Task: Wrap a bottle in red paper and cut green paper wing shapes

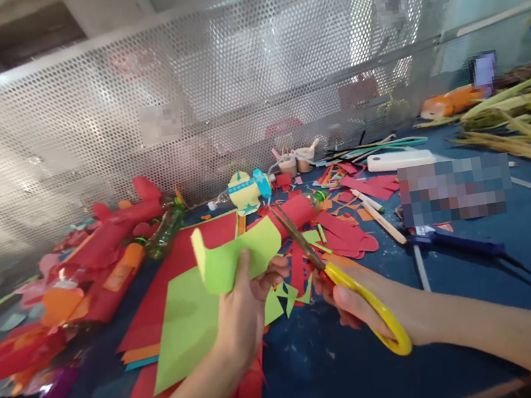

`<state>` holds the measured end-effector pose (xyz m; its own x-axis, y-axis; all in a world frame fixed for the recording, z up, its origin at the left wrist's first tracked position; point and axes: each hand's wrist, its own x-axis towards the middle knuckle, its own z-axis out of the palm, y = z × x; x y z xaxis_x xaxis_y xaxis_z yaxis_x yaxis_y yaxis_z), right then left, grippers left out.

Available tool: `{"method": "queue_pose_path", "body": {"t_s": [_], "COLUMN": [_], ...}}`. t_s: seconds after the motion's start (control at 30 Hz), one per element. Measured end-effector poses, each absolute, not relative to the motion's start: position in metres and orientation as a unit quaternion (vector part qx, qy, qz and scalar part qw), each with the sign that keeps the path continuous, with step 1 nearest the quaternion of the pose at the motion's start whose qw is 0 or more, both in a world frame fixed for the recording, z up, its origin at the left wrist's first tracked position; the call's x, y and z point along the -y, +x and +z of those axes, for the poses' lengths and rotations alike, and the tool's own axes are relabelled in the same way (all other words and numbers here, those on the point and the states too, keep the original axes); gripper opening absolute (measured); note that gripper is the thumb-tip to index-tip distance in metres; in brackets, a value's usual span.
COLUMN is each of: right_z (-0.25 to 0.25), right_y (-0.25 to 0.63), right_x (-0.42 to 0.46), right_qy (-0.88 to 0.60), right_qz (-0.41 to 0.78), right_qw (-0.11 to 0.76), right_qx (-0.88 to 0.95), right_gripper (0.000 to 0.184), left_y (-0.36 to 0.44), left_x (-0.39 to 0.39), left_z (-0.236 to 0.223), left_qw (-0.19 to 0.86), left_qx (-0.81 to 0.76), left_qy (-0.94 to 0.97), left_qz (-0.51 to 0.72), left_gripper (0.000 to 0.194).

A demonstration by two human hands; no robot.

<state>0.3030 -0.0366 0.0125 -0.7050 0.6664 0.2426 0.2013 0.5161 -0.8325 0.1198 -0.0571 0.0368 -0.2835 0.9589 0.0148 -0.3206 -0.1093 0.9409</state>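
My left hand (244, 305) is closed on a curled piece of light green paper (232, 260), holding it up above the table. In my right hand (355, 298) is a pair of scissors (368, 303) with yellow handles, its metal blades pointing up and left to the right edge of the green paper. The blades look nearly together; whether they touch the paper I cannot tell. Beneath my left hand lies a flat light green sheet (184, 324) on top of red sheets (138, 318). Small green offcuts (288, 299) lie between my two hands.
Red-wrapped bottles (110, 295) pile up at the left. A plastic bottle with yellow and blue paper (244, 192) lies at the back, before a perforated metal screen (230, 98). Red scraps (345, 233), a blue glue gun (462, 243) and dry stalks (522, 114) are to the right.
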Motion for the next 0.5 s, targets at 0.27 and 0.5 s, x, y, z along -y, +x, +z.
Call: {"method": "queue_pose_path", "body": {"t_s": [0.27, 0.5], "right_z": [0.028, 0.031], "right_y": [0.306, 0.306], "right_x": [0.042, 0.041], "right_qy": [-0.278, -0.27], "right_qz": [0.412, 0.413], "right_qw": [0.211, 0.212], "right_qx": [0.842, 0.844], "right_gripper": [0.069, 0.071], "left_y": [0.123, 0.12], "left_x": [0.064, 0.069], "left_z": [0.032, 0.03], "left_qw": [0.501, 0.453], "left_qx": [-0.47, -0.52], "left_qy": [0.36, 0.407], "left_qz": [0.631, 0.6], "left_gripper": [0.036, 0.039]}}
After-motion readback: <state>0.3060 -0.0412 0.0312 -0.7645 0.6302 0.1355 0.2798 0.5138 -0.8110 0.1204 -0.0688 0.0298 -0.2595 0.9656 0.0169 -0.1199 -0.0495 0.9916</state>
